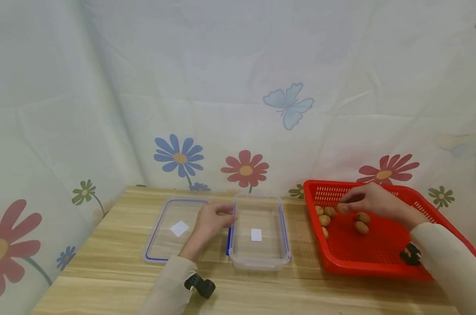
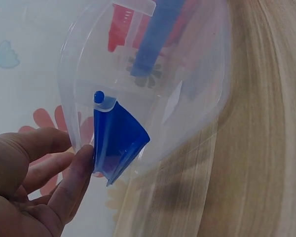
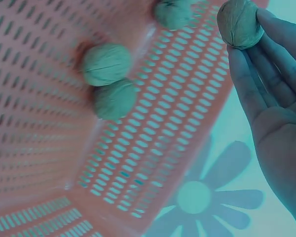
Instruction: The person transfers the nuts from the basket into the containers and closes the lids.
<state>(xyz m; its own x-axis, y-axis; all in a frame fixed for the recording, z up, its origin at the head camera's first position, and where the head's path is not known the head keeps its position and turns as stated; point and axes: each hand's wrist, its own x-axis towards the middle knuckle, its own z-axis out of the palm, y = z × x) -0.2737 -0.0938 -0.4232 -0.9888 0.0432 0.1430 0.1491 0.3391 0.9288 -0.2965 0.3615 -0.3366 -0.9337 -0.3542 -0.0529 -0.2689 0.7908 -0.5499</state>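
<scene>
At the right side of a wood-grain desk (image 1: 116, 271), a right hand (image 1: 375, 202) pinches a walnut (image 3: 239, 23) between thumb and fingertips, over the far-left part of a red basket (image 1: 356, 267) where more walnuts (image 1: 324, 220) lie. The left hand (image 1: 212, 221) lightly pinches the left rim of a clear plastic container (image 1: 261, 264), set between the basket and a lid (image 1: 163, 245) nearer the desk's far-left corner. The walnut should prove light, hard and rough-shelled, easy to grip but apt to roll; its widest girth is the place to take hold. The container looks light and likely to slide, best steadied by its rim. The right wrist view shows the shell's seam and the digits' placement, lost from the head; the left wrist view details a blue latch (image 2: 118, 143) beside the fingertips. Only the head view shows lid, container and basket side by side.
</scene>
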